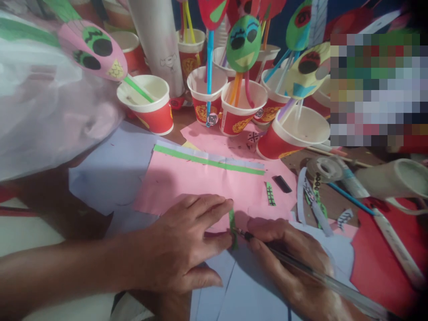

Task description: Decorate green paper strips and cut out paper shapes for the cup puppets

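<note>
My left hand [197, 236] lies flat with its fingers apart, its fingertips at the left edge of a narrow green paper strip [232, 220]. My right hand [294, 254] is closed round a clear pen [306, 267], whose tip touches or nearly touches the strip. Under the strip are a pink sheet [194, 187] and bluish paper [254, 276]. A long green strip [207, 160] runs across the pink sheet's top edge. To the right lie a short green piece with dark grid lines [270, 194] and a small black block [282, 184].
Red and white paper cups [159, 117] holding straws and decorated paper faces [243, 43] stand behind the paper. A plastic bag [56, 102] fills the left. At right are a tape roll [329, 168], a marker [397, 247], cut paper strips [310, 200] and red paper [381, 258].
</note>
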Demonstrator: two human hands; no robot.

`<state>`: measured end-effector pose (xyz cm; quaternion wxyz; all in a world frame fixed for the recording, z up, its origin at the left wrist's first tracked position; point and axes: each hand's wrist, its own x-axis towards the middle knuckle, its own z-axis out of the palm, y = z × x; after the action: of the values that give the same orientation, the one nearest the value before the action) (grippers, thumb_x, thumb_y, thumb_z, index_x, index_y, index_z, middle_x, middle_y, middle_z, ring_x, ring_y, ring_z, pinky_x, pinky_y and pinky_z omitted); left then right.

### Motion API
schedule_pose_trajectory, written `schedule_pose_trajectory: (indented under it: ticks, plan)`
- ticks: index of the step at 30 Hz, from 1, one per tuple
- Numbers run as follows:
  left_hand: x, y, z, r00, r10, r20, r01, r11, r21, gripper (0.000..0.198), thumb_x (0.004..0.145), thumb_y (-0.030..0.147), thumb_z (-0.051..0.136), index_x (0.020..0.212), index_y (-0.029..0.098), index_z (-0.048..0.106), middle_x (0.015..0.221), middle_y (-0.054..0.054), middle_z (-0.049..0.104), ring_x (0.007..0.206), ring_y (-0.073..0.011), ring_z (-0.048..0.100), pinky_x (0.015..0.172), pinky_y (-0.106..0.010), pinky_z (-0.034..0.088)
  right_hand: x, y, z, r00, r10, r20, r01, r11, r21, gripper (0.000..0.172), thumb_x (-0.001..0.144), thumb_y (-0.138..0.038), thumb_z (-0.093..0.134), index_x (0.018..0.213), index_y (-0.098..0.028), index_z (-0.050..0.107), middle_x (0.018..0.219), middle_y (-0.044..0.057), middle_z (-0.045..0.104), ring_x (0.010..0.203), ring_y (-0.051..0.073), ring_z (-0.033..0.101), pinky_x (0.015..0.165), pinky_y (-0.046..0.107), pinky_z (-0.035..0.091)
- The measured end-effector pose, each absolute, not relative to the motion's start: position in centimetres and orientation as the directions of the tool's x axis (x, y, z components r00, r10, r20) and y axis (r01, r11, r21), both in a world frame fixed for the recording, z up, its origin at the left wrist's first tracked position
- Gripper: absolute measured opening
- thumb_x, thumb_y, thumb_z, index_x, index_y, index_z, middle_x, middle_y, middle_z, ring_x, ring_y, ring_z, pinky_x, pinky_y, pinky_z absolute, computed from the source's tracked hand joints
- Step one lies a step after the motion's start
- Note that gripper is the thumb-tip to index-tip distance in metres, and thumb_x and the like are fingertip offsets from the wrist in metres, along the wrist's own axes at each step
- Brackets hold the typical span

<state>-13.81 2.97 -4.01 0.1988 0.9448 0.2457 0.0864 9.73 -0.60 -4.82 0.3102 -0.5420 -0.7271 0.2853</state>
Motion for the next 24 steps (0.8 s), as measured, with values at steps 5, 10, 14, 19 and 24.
schedule_pose_trajectory:
  ticks: [5, 10, 14, 19, 24]
  plan:
    - [-13.55, 2.97, -3.62, 0.859, 0.510, 0.051, 0.442, -0.787, 0.431, 0.044, 0.087, 0.051, 0.061, 0.117, 0.019, 0.064, 0.145, -0.021, 0.045, 0.133, -0.0394, 0.038, 0.100, -0.052, 0.037, 9.84, -0.70, -4.78, -0.197, 0.975, 0.103, 0.641, 0.207, -0.739, 0.014, 0.086, -0.027, 0.059, 0.072, -0.025, 0.058, 0.065, -0.002, 0.071, 0.052, 0.015, 0.065, 0.044, 0.025, 0.046]
    - [-13.40, 2.95, -3.41, 0.860, 0.511, 0.023, 0.454, -0.783, 0.425, 0.046, 0.087, 0.051, 0.061, 0.119, 0.019, 0.064, 0.146, -0.021, 0.044, 0.134, -0.0388, 0.038, 0.100, -0.052, 0.037, 9.71, -0.76, -4.59, -0.149, 0.987, 0.056, 0.659, 0.141, -0.738, 0.016, 0.085, -0.026, 0.058, 0.070, -0.025, 0.056, 0.053, -0.005, 0.065, 0.039, 0.012, 0.055, 0.038, 0.025, 0.041]
    - [-13.43, 2.96, -3.40, 0.863, 0.506, 0.004, 0.458, -0.786, 0.416, 0.049, 0.088, 0.055, 0.058, 0.122, 0.021, 0.062, 0.147, -0.020, 0.044, 0.134, -0.0377, 0.038, 0.100, -0.052, 0.037, 9.50, -0.73, -4.56, -0.138, 0.990, 0.026, 0.634, 0.109, -0.765, 0.017, 0.086, -0.027, 0.057, 0.070, -0.025, 0.056, 0.051, -0.005, 0.064, 0.038, 0.012, 0.055, 0.037, 0.024, 0.041]
    - [-13.46, 3.02, -3.49, 0.865, 0.501, 0.005, 0.456, -0.791, 0.408, 0.049, 0.088, 0.054, 0.057, 0.123, 0.021, 0.062, 0.147, -0.021, 0.043, 0.134, -0.0387, 0.038, 0.100, -0.053, 0.036, 9.36, -0.56, -4.56, -0.162, 0.986, 0.034, 0.613, 0.128, -0.780, 0.015, 0.084, -0.025, 0.060, 0.070, -0.024, 0.056, 0.057, -0.004, 0.066, 0.044, 0.012, 0.058, 0.041, 0.023, 0.042]
    - [-13.51, 2.98, -3.57, 0.862, 0.506, 0.024, 0.455, -0.793, 0.406, 0.047, 0.089, 0.054, 0.056, 0.120, 0.020, 0.062, 0.146, -0.022, 0.044, 0.134, -0.0392, 0.038, 0.099, -0.053, 0.036, 9.27, -0.48, -4.54, -0.184, 0.981, 0.062, 0.583, 0.160, -0.797, 0.015, 0.085, -0.024, 0.060, 0.071, -0.023, 0.057, 0.059, -0.005, 0.065, 0.045, 0.011, 0.057, 0.044, 0.022, 0.042]
